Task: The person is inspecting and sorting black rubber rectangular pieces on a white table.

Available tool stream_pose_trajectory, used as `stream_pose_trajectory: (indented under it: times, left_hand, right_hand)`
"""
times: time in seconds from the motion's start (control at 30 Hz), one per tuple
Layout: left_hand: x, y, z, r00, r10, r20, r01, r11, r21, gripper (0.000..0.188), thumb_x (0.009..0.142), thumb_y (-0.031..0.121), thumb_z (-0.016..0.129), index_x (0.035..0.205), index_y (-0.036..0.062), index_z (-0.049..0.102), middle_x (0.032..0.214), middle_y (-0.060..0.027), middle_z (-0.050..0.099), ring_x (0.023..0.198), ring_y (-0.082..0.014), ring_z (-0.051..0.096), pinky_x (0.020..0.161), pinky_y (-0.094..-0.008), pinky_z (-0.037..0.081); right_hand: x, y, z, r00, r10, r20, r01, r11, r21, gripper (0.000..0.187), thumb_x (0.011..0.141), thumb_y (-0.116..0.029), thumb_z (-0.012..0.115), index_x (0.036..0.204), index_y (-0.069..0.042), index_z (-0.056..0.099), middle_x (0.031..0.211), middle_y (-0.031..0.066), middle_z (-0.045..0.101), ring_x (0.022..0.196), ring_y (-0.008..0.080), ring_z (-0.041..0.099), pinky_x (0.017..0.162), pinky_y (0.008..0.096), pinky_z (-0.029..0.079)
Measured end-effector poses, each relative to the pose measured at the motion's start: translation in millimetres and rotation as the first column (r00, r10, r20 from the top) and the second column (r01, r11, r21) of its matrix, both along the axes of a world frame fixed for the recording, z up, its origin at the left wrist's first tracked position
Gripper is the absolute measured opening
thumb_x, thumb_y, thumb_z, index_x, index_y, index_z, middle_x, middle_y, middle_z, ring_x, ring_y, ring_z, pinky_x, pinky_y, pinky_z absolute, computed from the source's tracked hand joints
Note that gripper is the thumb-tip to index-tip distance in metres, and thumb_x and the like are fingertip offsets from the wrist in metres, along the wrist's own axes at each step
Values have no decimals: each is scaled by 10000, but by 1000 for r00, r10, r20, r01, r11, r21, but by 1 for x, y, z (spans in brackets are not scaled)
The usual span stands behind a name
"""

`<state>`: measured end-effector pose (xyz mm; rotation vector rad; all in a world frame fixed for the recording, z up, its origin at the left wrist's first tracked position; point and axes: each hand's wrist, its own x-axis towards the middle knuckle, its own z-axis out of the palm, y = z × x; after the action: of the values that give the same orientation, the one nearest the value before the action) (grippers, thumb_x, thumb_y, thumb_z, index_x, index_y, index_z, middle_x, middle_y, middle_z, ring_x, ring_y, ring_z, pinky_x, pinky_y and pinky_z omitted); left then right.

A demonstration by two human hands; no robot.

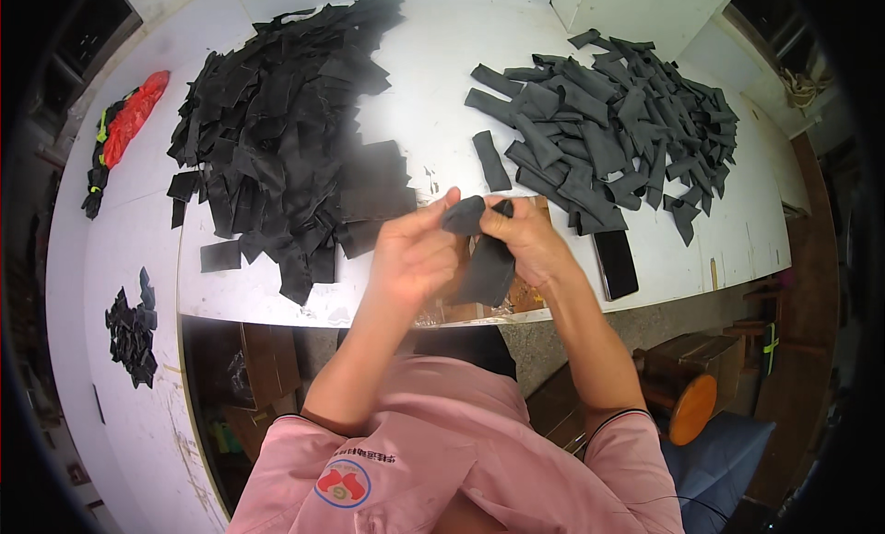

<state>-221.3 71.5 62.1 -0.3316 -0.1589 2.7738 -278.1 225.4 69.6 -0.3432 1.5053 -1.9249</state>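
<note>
Both my hands come together over the table's front edge, holding one dark fabric piece (487,272) between them. My left hand (417,253) pinches its upper left end between thumb and fingers. On the other side my right hand (527,242) grips the cloth with the thumb on top, and the lower part hangs down below. To the left lies a big heap of flat black fabric pieces (277,119). Up and to the right is a pile of dark grey, tube-like fabric pieces (590,110), with a single one (491,161) lying apart from it.
A phone (616,265) lies by the front edge, right of my right hand. On the far left are a red and black bundle (134,119) and a small dark fabric pile (134,331). An orange-topped stool (691,409) and cardboard boxes (696,354) stand below at right.
</note>
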Motion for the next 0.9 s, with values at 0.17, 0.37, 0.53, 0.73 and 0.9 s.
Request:
stream_pose_trajectory:
  times: [0.17, 0.37, 0.53, 0.73, 0.9]
  left_hand:
    - [3, 1, 4, 994, -93, -61, 95, 995, 42, 258, 843, 132, 455, 1073, 18, 486, 742, -84, 557, 319, -40, 259, 295, -178, 214]
    - [7, -4, -18, 979, -46, -197, -26, 937, -348, 285, 820, 71, 478, 1096, 2, 461, 831, -108, 562, 373, -36, 326, 313, -167, 255]
    - [12, 16, 12, 955, 23, -296, -290, 292, -911, 321, 785, 58, 574, 1091, 0, 496, 853, -45, 566, 549, -53, 492, 451, -160, 364]
    - [8, 8, 20, 784, -189, -591, -619, -310, -721, 107, 729, -14, 557, 832, -17, 584, 905, -79, 583, 800, -148, 550, 738, -242, 427]
    - [22, 17, 21, 702, 202, -683, -712, 151, -686, 76, 788, 3, 555, 861, -18, 549, 882, -65, 565, 812, -111, 511, 769, -247, 388]
  right_hand:
    - [0, -3, -1, 1000, -23, 3, 23, 997, -78, 172, 814, -219, 581, 764, -55, 562, 685, -52, 487, 619, 26, 413, 575, 167, 348]
    - [-12, -5, -13, 994, 106, -18, -106, 994, 16, 190, 821, -224, 574, 756, -45, 573, 666, -59, 497, 624, 14, 418, 567, 165, 347]
    - [-11, 1, -39, 991, 99, 94, -84, 985, -149, 208, 814, -245, 582, 756, -46, 564, 703, -39, 532, 651, 37, 458, 603, 178, 374]
    - [-1, 3, 7, 897, -200, -394, 206, 978, -28, 223, 790, -221, 604, 830, -7, 557, 713, 4, 541, 619, 82, 477, 609, 214, 407]
    - [8, 6, 31, 368, 266, -891, 253, 893, 371, 217, 717, -156, 637, 870, -19, 567, 700, 94, 560, 585, 231, 550, 525, 328, 417]
